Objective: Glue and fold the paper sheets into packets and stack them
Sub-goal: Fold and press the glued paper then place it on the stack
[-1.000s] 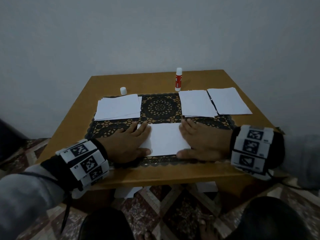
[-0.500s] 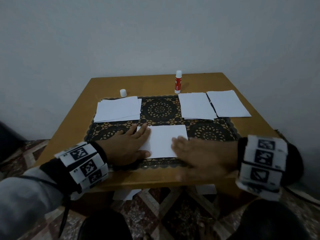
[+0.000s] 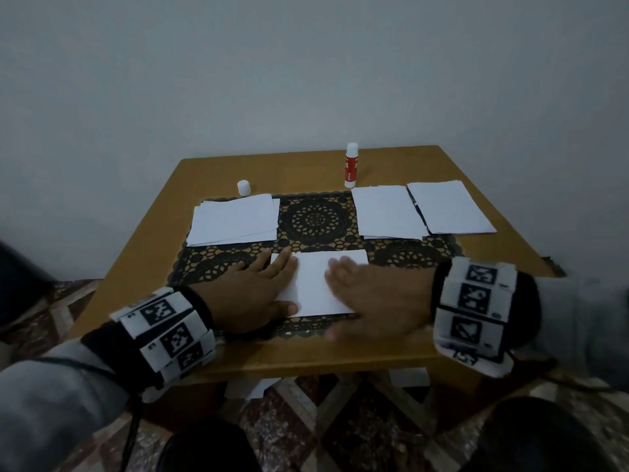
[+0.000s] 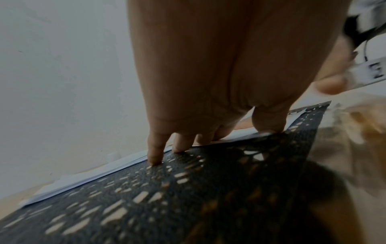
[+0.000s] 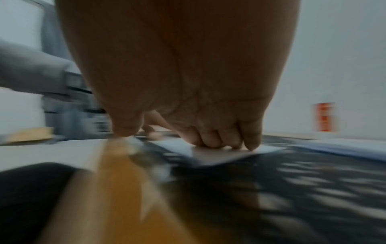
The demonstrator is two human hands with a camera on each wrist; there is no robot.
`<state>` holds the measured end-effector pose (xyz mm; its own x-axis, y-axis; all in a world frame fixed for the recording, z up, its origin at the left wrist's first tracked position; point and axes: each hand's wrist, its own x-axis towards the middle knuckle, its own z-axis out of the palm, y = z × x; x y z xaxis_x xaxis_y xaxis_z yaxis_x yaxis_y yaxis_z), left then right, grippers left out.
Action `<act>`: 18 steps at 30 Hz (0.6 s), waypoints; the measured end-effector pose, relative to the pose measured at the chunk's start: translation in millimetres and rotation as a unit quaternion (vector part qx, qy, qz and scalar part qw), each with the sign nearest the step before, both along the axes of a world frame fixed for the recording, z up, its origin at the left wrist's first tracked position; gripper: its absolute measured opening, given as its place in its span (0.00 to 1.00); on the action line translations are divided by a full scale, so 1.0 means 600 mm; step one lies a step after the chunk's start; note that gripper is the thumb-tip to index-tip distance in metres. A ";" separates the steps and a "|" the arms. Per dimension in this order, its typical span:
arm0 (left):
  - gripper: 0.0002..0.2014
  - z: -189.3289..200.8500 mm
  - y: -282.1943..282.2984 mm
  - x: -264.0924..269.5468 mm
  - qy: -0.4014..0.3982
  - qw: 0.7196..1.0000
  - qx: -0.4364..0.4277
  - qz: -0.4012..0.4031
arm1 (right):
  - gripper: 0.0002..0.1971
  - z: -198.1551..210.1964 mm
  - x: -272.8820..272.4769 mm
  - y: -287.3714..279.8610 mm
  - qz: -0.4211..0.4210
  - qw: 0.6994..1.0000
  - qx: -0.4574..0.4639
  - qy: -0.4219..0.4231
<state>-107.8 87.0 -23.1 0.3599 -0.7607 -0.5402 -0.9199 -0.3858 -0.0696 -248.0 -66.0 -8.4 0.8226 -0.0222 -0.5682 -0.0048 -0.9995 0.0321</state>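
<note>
While both palms lie flat, the folded sheet (image 3: 318, 284) sits on the black lace mat (image 3: 315, 219) at the table's (image 3: 238, 359) near edge. Left hand (image 3: 253, 291) presses its left end, fingers straight; right hand (image 3: 377, 301) covers its right end, fingers extended, nothing grasped. Right wrist view is motion-blurred; the sheet's ends are hidden under the hands.

No text is readable; the glue stick (image 3: 351, 165) label is too small, and the wrist bands (image 3: 476, 303) carry only square coded markers.
</note>
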 end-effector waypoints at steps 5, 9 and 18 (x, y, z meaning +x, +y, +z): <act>0.39 0.000 -0.003 0.000 -0.002 1.000 0.001 0.003 | 0.49 -0.002 0.013 0.010 0.029 1.000 0.005 -0.004; 0.39 -0.001 0.001 0.000 0.005 1.000 -0.005 0.003 | 0.49 -0.010 0.027 0.004 -0.011 1.000 -0.003 -0.024; 0.39 -0.006 0.003 0.005 0.004 1.000 -0.009 -0.003 | 0.48 -0.004 0.043 0.001 -0.024 0.998 -0.015 -0.052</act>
<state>-104.9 88.8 -26.5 0.3502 -0.7731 -0.5288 -0.9230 -0.3810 -0.0543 -222.2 -65.5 -11.0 0.8745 -0.0784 -0.4787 -0.0571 -0.9966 0.0590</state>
